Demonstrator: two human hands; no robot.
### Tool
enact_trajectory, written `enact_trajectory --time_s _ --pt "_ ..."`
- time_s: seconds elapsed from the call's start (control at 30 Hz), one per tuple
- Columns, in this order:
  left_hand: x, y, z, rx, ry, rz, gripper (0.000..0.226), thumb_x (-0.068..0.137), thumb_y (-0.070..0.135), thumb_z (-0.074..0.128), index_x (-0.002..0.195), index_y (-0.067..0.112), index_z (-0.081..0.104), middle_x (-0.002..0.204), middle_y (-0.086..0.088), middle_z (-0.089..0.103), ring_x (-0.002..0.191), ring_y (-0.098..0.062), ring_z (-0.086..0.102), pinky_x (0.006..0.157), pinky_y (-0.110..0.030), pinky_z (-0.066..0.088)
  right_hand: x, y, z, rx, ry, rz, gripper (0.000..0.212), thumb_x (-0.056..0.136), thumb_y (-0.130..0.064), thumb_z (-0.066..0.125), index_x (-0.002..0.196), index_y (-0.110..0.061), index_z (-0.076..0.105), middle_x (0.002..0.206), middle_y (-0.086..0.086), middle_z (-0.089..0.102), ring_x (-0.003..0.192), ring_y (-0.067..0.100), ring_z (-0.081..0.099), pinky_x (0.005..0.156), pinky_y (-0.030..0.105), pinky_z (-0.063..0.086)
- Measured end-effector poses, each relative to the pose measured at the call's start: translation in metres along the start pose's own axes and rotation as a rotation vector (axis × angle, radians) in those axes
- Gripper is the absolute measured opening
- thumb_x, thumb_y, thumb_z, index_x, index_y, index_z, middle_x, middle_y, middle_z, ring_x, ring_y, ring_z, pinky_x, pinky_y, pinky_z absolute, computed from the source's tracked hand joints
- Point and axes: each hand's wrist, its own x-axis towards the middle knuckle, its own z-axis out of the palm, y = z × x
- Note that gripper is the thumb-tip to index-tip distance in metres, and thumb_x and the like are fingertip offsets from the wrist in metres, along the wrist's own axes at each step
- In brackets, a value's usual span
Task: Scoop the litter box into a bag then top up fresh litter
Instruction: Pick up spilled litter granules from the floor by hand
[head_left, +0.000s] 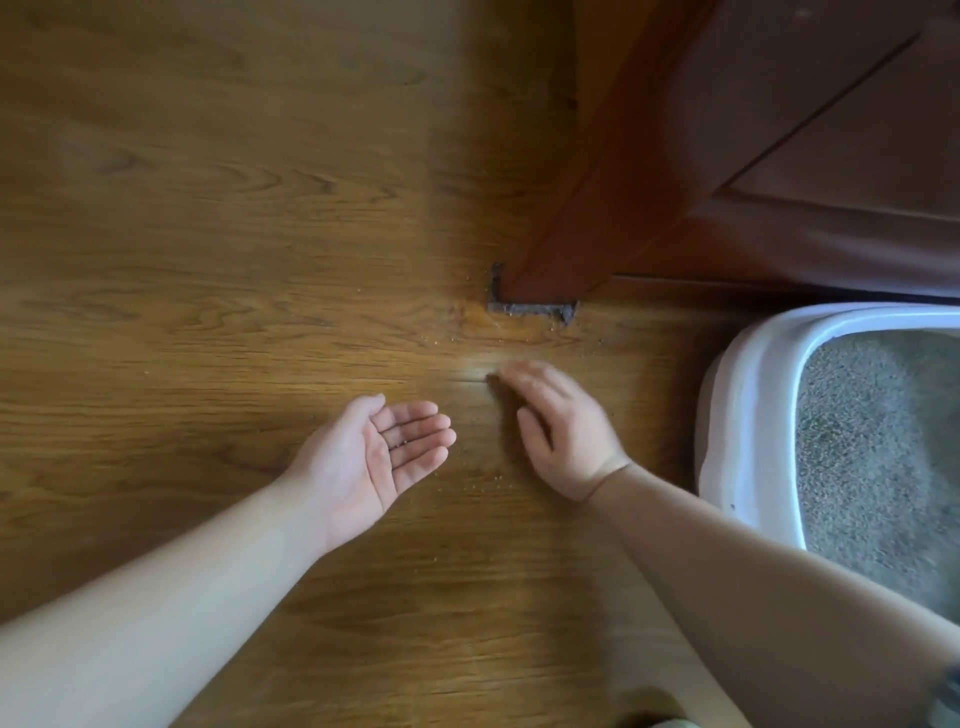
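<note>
A white litter box (748, 415) filled with grey litter (872, 447) stands at the right edge, partly cut off by the frame. My left hand (384, 457) is held palm up just above the wooden floor, fingers apart, with a few small litter grains on the fingers. My right hand (561, 426) lies palm down on the floor to its right, fingers together and blurred by motion, between my left hand and the box. Scattered litter grains (483, 480) dot the floor around both hands. No scoop or bag is in view.
A dark red wooden door frame post (561, 228) meets the floor just beyond my right hand, with a dark gap at its base (530, 309). A wooden door (831, 156) stands behind the litter box. Wooden floor (208, 234) stretches to the left.
</note>
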Motion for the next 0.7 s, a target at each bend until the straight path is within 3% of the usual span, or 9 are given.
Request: enact_trajectory --time_s 0.07,0.13,0.37,0.57,0.7 --pt "-0.003 0.001 -0.007 0.012 0.014 0.002 0.047 0.108 0.030 0.033 0.111 -0.002 0.067 0.103 -0.021 0.072 0.092 -0.030 0.074 0.071 -0.035 0.063 0.015 0.012 -0.010 0.041 0.149 0.161 0.047 0.094 -0.008 0.050 0.140 -0.014 0.056 0.142 0.004 0.056 0.135 0.017 0.047 0.115 0.037 0.037" --pt "-0.007 0.002 -0.014 0.023 0.031 0.002 0.047 0.108 0.030 0.033 0.110 -0.002 0.067 0.103 -0.021 0.072 0.091 -0.030 0.074 0.070 -0.035 0.063 0.024 0.021 -0.015 0.070 0.194 0.280 0.044 0.097 -0.008 0.050 0.140 -0.016 0.057 0.145 0.003 0.053 0.138 0.015 0.044 0.117 0.033 0.034" --pt "-0.012 0.007 -0.016 0.002 0.028 0.001 0.046 0.108 0.029 0.034 0.109 -0.003 0.066 0.101 -0.021 0.072 0.091 -0.030 0.074 0.071 -0.035 0.063 -0.006 -0.008 0.018 0.094 0.003 -0.042 0.043 0.092 -0.002 0.048 0.133 -0.008 0.063 0.137 0.005 0.059 0.136 0.017 0.048 0.113 0.039 0.039" --pt "-0.014 0.010 -0.016 0.030 0.039 0.030 0.048 0.108 0.029 0.032 0.104 -0.002 0.068 0.099 -0.020 0.073 0.089 -0.029 0.075 0.069 -0.034 0.063 0.035 -0.010 0.004 0.127 0.103 0.038 0.044 0.094 -0.013 0.045 0.135 -0.013 0.061 0.140 0.002 0.058 0.135 0.014 0.049 0.111 0.038 0.042" --pt "-0.021 0.017 -0.025 0.041 0.077 0.057 0.047 0.108 0.029 0.032 0.105 -0.002 0.067 0.098 -0.019 0.074 0.088 -0.028 0.075 0.069 -0.033 0.063 0.057 -0.010 0.009 0.056 -0.021 -0.001 0.045 0.095 -0.015 0.046 0.139 -0.016 0.058 0.145 0.000 0.054 0.140 0.014 0.043 0.116 0.038 0.036"
